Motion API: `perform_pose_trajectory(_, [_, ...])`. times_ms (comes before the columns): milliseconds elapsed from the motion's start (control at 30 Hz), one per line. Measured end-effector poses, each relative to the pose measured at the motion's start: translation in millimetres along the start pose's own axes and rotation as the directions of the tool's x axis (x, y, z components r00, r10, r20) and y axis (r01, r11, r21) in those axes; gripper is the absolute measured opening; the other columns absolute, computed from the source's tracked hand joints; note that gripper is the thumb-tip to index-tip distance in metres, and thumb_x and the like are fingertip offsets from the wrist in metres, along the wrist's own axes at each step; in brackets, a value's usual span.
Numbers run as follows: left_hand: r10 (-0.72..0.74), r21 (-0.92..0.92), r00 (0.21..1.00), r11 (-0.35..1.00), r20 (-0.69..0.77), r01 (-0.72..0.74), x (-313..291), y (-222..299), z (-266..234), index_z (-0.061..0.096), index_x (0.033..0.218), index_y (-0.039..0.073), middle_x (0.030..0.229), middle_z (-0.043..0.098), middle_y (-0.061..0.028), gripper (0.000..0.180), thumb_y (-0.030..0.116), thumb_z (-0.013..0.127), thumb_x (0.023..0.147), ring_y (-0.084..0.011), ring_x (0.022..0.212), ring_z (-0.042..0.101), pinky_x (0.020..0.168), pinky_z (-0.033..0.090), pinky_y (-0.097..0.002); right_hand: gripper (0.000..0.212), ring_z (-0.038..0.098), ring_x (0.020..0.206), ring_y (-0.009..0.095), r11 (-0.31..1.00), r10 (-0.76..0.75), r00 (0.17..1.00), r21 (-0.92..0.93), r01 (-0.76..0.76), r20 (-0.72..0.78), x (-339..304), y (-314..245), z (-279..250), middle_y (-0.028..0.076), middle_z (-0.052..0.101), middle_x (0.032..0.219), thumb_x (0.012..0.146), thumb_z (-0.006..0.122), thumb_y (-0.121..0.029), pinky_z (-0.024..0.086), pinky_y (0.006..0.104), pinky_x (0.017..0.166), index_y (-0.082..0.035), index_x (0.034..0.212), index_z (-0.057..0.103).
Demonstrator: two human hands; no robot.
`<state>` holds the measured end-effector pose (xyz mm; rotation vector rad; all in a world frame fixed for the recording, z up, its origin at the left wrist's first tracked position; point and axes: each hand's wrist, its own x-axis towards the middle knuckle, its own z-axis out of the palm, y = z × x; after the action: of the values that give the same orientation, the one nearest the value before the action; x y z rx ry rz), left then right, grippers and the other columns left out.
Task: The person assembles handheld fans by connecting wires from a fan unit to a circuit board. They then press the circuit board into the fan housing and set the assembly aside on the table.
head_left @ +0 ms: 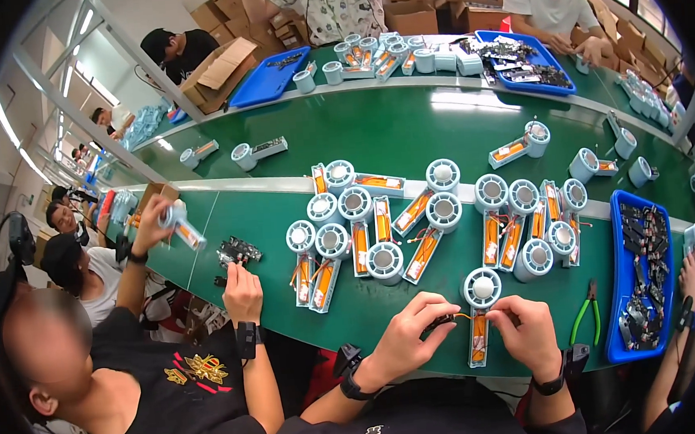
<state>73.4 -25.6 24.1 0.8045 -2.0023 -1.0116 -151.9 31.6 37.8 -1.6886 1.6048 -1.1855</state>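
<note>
A light-blue handheld fan body point(479, 346) lies in front of me at the near edge of the green table, its round head pointing away and its handle uncovered around an orange battery. My left hand point(408, 338), to its left, pinches a small black circuit board point(442, 321) with thin coloured wires running toward the handle. My right hand point(531, 340) is at the handle's right side, thumb and forefinger closed at its upper end by the wires. Whether those fingertips grip a wire or the handle itself is hidden.
Several similar open fans point(355, 204) cluster beyond my hands. Green-handled pliers point(587, 317) lie right, beside a blue tray point(611, 336) of black circuit boards. A co-worker at left lifts a fan part point(183, 226). Beyond a metal rail, more fans point(534, 139) rest on a green belt.
</note>
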Motion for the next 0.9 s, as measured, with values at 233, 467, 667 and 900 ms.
perform_pose_trajectory(233, [0.021,0.009,1.0,1.0,-0.012,-0.021,-5,4,2,0.071,0.115,0.005,0.11,0.067,-0.0115,0.032,-0.004,0.077,0.085,-0.025,0.092,0.069,0.077,0.057,-0.0329,0.007,0.065,0.062,0.015,0.996,0.075,0.997,-0.041,-0.075,-0.011,-2,-3,-9,0.01,0.068,0.071,0.087,0.074,0.002,0.049,0.029,0.057,0.002,0.091,0.069])
perform_pose_trajectory(467, [0.029,0.098,0.999,0.995,-0.036,-0.025,10,-2,-5,0.071,0.11,0.004,0.108,0.068,-0.0119,0.032,-0.007,0.077,0.081,-0.0261,0.094,0.07,0.079,0.057,-0.0341,0.008,0.058,0.06,0.01,0.974,0.217,0.967,0.042,-0.224,0.132,1,1,-22,0.007,0.067,0.074,0.088,0.07,0.005,0.044,0.0265,0.056,0.002,0.095,0.069])
perform_pose_trajectory(667, [-0.047,0.089,0.997,0.995,-0.057,0.052,8,1,4,0.07,0.109,0.001,0.109,0.068,-0.013,0.032,-0.011,0.074,0.08,-0.0253,0.096,0.07,0.084,0.056,-0.034,0.011,0.056,0.056,0.012,0.998,0.064,0.995,0.014,-0.066,0.078,2,20,-20,0.009,0.067,0.075,0.09,0.067,0.003,0.043,0.0286,0.053,0.001,0.1,0.069])
perform_pose_trajectory(900, [-0.04,0.1,0.997,0.994,-0.069,0.047,1,-2,8,0.069,0.111,0.001,0.11,0.068,-0.0136,0.034,-0.011,0.073,0.08,-0.0249,0.096,0.07,0.084,0.056,-0.0336,0.019,0.064,0.082,0.024,0.986,-0.067,0.991,-0.148,0.084,0.112,-7,12,-22,0.011,0.069,0.101,0.083,0.069,0.004,0.052,0.0346,0.074,-0.003,0.1,0.071])
